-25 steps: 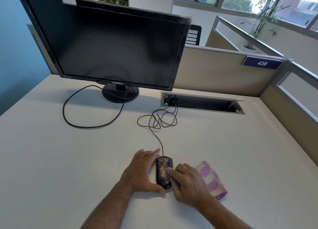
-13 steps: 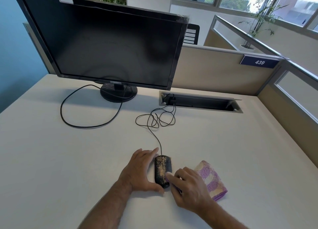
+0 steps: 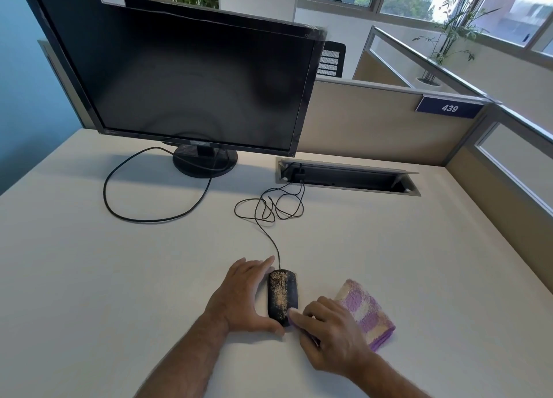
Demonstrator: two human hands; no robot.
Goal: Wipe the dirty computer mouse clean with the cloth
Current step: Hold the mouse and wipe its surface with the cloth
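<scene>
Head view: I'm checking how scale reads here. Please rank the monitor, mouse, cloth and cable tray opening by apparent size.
1. monitor, by far the largest.
2. cable tray opening.
3. cloth, partly hidden by the right hand.
4. mouse.
Cloth and mouse look close; both sit nearer the camera, so treat that as unsure.

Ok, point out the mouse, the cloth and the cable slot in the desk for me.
mouse [image 3: 283,296], head view, on its dusty top.
cloth [image 3: 366,311], head view, on the purple-checked upper face.
cable slot [image 3: 347,177], head view, on its dark opening.
</scene>
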